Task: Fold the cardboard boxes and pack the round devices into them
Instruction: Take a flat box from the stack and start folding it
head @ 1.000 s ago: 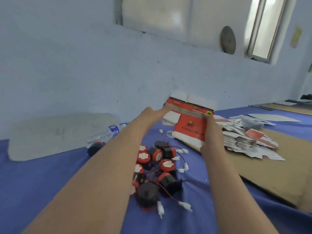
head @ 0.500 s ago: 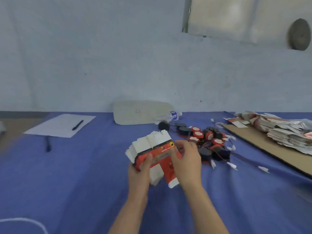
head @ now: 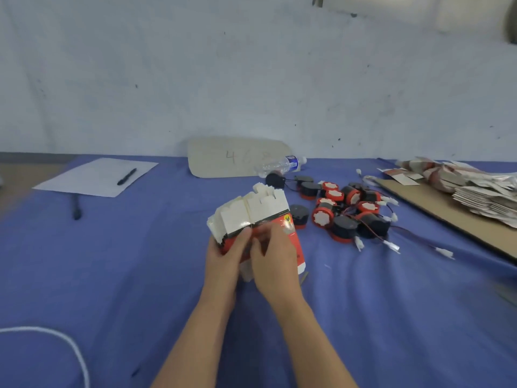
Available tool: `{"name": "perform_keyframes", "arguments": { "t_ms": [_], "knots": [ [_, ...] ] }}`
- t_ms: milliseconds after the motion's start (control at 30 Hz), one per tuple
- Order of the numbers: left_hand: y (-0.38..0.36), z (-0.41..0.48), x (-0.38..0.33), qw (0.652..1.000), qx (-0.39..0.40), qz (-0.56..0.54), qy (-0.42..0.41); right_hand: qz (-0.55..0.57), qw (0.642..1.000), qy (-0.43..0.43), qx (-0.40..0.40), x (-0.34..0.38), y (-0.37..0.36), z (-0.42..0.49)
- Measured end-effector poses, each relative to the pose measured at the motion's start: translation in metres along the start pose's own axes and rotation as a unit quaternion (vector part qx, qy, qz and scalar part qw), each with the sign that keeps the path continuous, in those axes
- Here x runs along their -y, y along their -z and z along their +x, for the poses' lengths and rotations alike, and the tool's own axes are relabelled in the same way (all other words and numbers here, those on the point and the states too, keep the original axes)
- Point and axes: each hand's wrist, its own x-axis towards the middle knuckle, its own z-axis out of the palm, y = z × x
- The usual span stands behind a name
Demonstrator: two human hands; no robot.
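Above blue cloth point(head: 112, 261), left hand point(head: 223, 256), right hand point(head: 272, 259) gripping flat boxes point(head: 251, 217)

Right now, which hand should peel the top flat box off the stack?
Right, probably: the right hand lies across the top red sheet of the stack of flat boxes, well placed to pinch it, while the left hand grips the stack's left edge, steadying it.

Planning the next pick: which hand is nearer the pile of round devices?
Right. The right hand grips the stack of flat boxes just left of the round devices; the left hand holds the stack's far side, farther away.
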Motion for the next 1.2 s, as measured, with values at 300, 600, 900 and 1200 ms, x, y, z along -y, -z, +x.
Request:
{"name": "perform_keyframes", "arguments": {
  "t_ms": [300,600,900,1200],
  "knots": [
    [-0.013,-0.003,-0.008,0.994,0.01,0.044,-0.097,-0.046,0.997,0.022,0.055,0.005,0.011,-0.006],
    [-0.015,-0.005,-0.011,0.993,0.013,0.047,-0.108,0.094,0.995,-0.017,-0.015,0.007,0.013,-0.006],
    [-0.015,-0.003,-0.007,0.992,-0.003,0.058,-0.109,-0.251,0.967,0.041,-0.016,0.021,0.017,0.009],
    [-0.016,-0.003,-0.006,0.992,-0.022,0.06,-0.11,-0.073,0.996,0.03,-0.041,0.004,0.028,0.018]
  ]
}}
